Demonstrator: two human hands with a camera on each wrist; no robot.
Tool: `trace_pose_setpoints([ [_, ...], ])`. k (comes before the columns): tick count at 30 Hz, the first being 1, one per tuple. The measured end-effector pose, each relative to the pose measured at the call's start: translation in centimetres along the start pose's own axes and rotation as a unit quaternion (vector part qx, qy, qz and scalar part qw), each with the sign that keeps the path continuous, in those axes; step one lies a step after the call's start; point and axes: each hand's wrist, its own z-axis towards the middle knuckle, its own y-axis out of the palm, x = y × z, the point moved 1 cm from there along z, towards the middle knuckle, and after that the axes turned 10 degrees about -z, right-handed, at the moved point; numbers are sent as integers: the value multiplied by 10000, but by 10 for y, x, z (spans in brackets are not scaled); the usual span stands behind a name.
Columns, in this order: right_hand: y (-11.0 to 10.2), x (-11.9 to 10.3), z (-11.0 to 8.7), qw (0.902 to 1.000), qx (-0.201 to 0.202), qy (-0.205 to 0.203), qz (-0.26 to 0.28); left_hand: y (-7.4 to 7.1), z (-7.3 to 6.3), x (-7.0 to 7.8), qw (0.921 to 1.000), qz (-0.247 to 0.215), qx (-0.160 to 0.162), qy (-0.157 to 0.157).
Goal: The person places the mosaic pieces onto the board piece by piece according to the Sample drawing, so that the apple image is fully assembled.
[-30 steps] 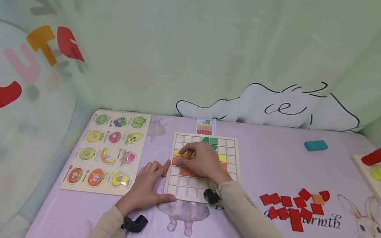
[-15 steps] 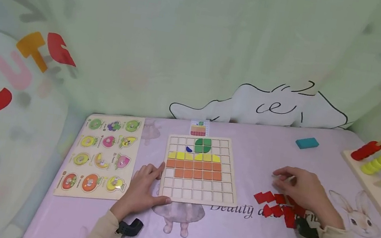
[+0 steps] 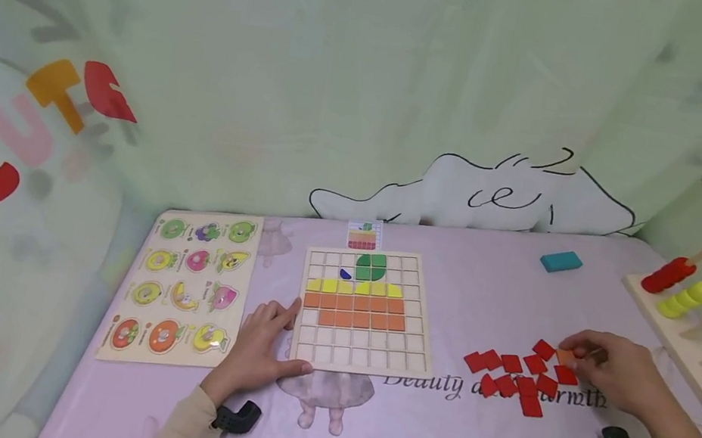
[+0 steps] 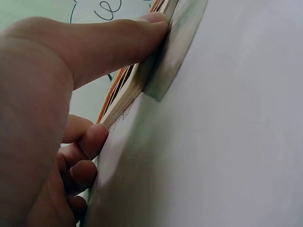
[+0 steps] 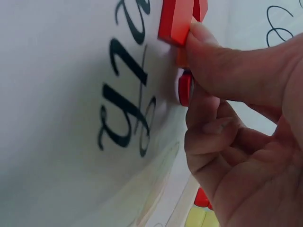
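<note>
In the head view a wooden grid board (image 3: 362, 368) carries rows of orange, yellow and green tiles and one small blue piece. My left hand (image 3: 259, 346) lies at the board's near left corner, its extended thumb (image 4: 128, 40) against the near edge and a fingertip at the left side. The other fingers bend loosely beside the board. Over on the right, my right hand (image 3: 619, 372) pinches an orange square tile (image 3: 566, 358) between thumb and fingers, at the edge of a group of red tiles (image 3: 512, 364). Its fingertips partly cover the orange tile in the right wrist view.
A fruit puzzle board (image 3: 181, 292) lies left of the left hand. Behind the grid board is a small pattern card (image 3: 364, 235). A teal block (image 3: 561, 262) sits at the back right, and a wooden bead rack (image 3: 691, 334) stands at the far right.
My right hand has left the grid board, moved right to the loose tiles and taken the orange one. The left hand stays at the board's corner; the view has shifted slightly.
</note>
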Motion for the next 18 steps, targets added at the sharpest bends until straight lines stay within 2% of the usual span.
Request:
trace_pose_setpoints([
  [6,2,5,0,9999,117,55,-50,2,1,2,10000,45,-11,-13],
  [13,-4,6,1,9999,-36,97,-33,2,3,0,10000,82,-16,-14],
  [15,-5,2,2,9996,-132,101,216,1,2,0,9999,113,-14,23],
  [18,-1,-13,6,9959,-115,84,891,0,1,-1,9998,157,42,85],
])
